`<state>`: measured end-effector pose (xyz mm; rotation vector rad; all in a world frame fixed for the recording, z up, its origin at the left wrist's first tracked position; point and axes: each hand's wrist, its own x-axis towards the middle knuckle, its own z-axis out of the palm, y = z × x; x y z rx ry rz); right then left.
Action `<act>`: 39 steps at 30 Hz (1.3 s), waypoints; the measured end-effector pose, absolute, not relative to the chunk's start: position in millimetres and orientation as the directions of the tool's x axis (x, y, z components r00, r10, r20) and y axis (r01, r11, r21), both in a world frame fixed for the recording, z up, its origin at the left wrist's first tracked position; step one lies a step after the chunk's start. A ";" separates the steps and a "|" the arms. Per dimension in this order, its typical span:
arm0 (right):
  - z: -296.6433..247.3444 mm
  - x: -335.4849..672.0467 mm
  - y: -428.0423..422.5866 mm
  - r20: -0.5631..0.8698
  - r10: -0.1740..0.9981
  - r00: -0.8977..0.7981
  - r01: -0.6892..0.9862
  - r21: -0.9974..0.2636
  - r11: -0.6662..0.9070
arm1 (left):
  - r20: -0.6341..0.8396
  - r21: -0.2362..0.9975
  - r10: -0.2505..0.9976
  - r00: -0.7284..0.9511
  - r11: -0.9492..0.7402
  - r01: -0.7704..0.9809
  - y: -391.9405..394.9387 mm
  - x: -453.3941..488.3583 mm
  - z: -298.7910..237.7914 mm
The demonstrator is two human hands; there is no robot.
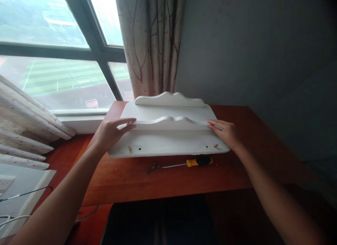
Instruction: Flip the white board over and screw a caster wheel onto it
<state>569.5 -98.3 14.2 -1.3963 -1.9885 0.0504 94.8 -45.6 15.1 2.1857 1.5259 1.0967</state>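
A white board (168,142) with rounded corners lies flat on the table. Across its middle stands a white wavy-topped panel (171,124), pinched at its left end by my left hand (113,131) and at its right end by my right hand (225,131). A second wavy panel (170,99) stands along the board's far edge. Near the board's front edge, a wooden dowel (129,148) sticks up on the left beside a dark hole (139,149). Another dowel (216,146) and hole (206,146) are on the right.
In front of the board lies a yellow and black screwdriver (198,161), its tip by a small pile of screws (154,166). The reddish wooden table (263,150) has its near edge toward me. Curtains (155,45) and a window (65,76) are beyond; cables (15,217) hang at lower left.
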 end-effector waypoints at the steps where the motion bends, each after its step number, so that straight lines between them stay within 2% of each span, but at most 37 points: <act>1: 15.8 569.2 -98.2 0.518 0.838 -0.170 0.809 -0.412 0.419 | 0.440 0.570 0.880 0.179 -0.428 0.701 -46.0 95.1 16.4; 5: 26.4 569.3 -104.8 0.511 0.848 -0.139 0.801 -0.446 0.400 | 0.447 0.506 0.864 0.232 -0.458 0.730 -54.3 94.0 27.5; 13: 42.9 572.4 -138.8 0.442 0.885 -0.145 0.795 -0.481 0.370 | 0.403 0.612 0.886 0.228 -0.446 0.653 -86.0 89.6 46.1; 17: 40.9 574.9 -151.6 0.416 0.895 -0.161 0.798 -0.479 0.366 | 0.363 0.607 0.893 0.268 -0.444 0.659 -99.6 90.0 46.3; 26: 41.4 573.8 -160.7 0.438 0.876 -0.200 0.814 -0.423 0.398 | 0.350 0.597 0.904 0.246 -0.417 0.685 -107.4 91.6 49.0; 39: 46.7 574.1 -168.3 0.430 0.887 -0.166 0.817 -0.444 0.368 | 0.348 0.603 0.912 0.217 -0.395 0.693 -112.2 92.0 57.2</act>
